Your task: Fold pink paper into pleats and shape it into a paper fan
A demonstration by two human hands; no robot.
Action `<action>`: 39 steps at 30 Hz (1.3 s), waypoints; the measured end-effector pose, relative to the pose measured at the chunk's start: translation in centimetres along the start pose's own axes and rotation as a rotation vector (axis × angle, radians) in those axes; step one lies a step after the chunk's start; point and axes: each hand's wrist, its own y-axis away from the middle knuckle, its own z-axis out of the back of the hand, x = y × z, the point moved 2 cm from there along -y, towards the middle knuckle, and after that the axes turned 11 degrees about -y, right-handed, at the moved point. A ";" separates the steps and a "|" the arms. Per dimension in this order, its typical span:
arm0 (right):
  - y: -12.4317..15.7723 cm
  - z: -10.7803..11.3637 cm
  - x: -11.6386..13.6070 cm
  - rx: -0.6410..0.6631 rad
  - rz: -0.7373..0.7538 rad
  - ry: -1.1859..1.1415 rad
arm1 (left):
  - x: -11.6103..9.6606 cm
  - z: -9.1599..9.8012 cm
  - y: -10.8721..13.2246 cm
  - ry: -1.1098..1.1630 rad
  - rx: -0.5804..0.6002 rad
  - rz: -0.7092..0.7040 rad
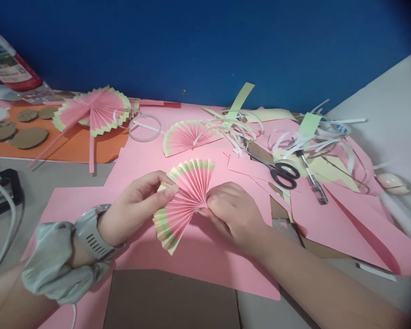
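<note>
At frame centre I see my left hand and right hand pinching the pleated paper fan between closed fingertips.

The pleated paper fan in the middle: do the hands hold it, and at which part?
Yes. The right hand pinches the pleated paper fan at its gathered point, where the folds meet. The left hand grips its upper left outer edge.

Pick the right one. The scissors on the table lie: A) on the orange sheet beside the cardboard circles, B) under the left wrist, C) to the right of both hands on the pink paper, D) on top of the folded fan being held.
C: the scissors lie on the pink paper, past the right hand and clear of the fan.
</note>
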 end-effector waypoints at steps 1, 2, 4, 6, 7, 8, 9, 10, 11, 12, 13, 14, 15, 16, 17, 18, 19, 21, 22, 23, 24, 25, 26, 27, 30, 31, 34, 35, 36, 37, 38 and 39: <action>0.0 0.0 0.0 0.004 0.002 0.001 | 0.0 0.1 -0.1 -0.047 0.006 -0.038; 0.0 -0.1 -0.1 0.005 0.004 0.001 | -0.1 0.1 -0.2 -0.104 0.015 -0.077; 0.0 -0.1 -0.1 -0.003 0.003 -0.004 | 0.0 0.4 -0.5 -0.163 -0.016 -0.117; 0.1 0.0 -0.1 -0.013 -0.012 -0.012 | 0.1 0.9 -0.9 -0.133 -0.091 -0.109; 0.1 0.0 -0.1 -0.016 -0.022 -0.015 | 0.2 1.1 -1.0 -0.098 -0.129 -0.102; 0.1 0.1 -0.1 -0.019 -0.031 -0.016 | 0.3 1.2 -1.2 -0.060 -0.165 -0.096; 0.1 0.1 -0.1 -0.019 -0.037 -0.018 | 0.3 1.4 -1.3 -0.024 -0.194 -0.095; 0.1 0.1 -0.1 -0.019 -0.041 -0.021 | 0.4 1.5 -1.5 0.002 -0.214 -0.101; 0.1 0.1 -0.1 -0.018 -0.042 -0.027 | 0.3 1.6 -1.6 0.011 -0.222 -0.113; 0.0 0.0 -0.1 -0.017 -0.046 -0.035 | 0.2 1.7 -1.7 0.005 -0.218 -0.125; 0.0 0.0 -0.2 -0.011 -0.054 -0.042 | 0.1 1.8 -1.9 -0.011 -0.208 -0.140; 0.0 -0.1 -0.3 -0.004 -0.065 -0.049 | 0.0 2.0 -2.0 -0.026 -0.195 -0.157; -0.1 -0.2 -0.4 0.004 -0.076 -0.054 | -0.1 2.2 -2.2 -0.036 -0.183 -0.173; -0.1 -0.3 -0.5 0.009 -0.087 -0.058 | -0.2 2.5 -2.4 -0.040 -0.174 -0.189; -0.2 -0.4 -0.6 0.012 -0.095 -0.061 | -0.3 2.8 -2.6 -0.032 -0.172 -0.208; -0.2 -0.4 -0.6 0.010 -0.101 -0.066 | -0.3 3.2 -2.9 -0.024 -0.169 -0.228; -0.2 -0.4 -0.6 0.006 -0.107 -0.073 | -0.4 3.6 -3.2 -0.024 -0.160 -0.248; -0.2 -0.4 -0.7 -0.005 -0.131 -0.097 | -0.6 4.4 -4.1 -0.028 -0.138 -0.279; -0.2 -0.4 -0.7 -0.011 -0.152 -0.116 | -0.9 4.7 -4.6 -0.029 -0.133 -0.289; -0.1 -0.4 -0.7 -0.020 -0.178 -0.139 | -1.4 4.9 -5.1 -0.025 -0.132 -0.300; -0.1 -0.4 -0.8 -0.029 -0.202 -0.160 | -2.1 5.1 -5.6 -0.015 -0.136 -0.312; 0.0 -0.4 -0.9 -0.038 -0.222 -0.178 | -3.1 5.2 -6.1 0.008 -0.151 -0.335; 0.0 -0.4 -0.9 -0.049 -0.237 -0.191 | -4.2 5.2 -6.5 0.034 -0.153 -0.349; 0.0 -0.5 -1.0 -0.059 -0.247 -0.200 | -5.5 5.0 -6.8 0.064 -0.152 -0.363; 0.0 -0.4 -1.1 -0.082 -0.273 -0.223 | -9.6 4.1 -6.8 0.256 -0.106 -0.331; 0.0 -0.4 -1.1 -0.089 -0.290 -0.233 | -10.8 3.5 -6.5 0.310 -0.037 -0.262; 0.1 -0.3 -1.1 -0.114 -0.349 -0.268 | -13.6 1.9 -4.7 0.319 0.004 -0.179; 0.1 -0.3 -1.1 -0.121 -0.367 -0.280 | -14.2 1.4 -3.9 0.284 0.004 -0.172; 0.2 -0.3 -1.1 -0.126 -0.383 -0.293 | -14.7 1.0 -3.1 0.239 0.012 -0.165; 0.2 -0.3 -1.1 -0.130 -0.397 -0.307 | -15.0 0.7 -2.3 0.188 -0.005 -0.158; 0.3 -0.3 -1.2 -0.132 -0.408 -0.321 | -15.1 0.5 -1.6 0.108 0.000 -0.140; 0.3 -0.3 -1.1 -0.134 -0.417 -0.334 | -15.1 0.3 -0.9 0.060 0.017 -0.155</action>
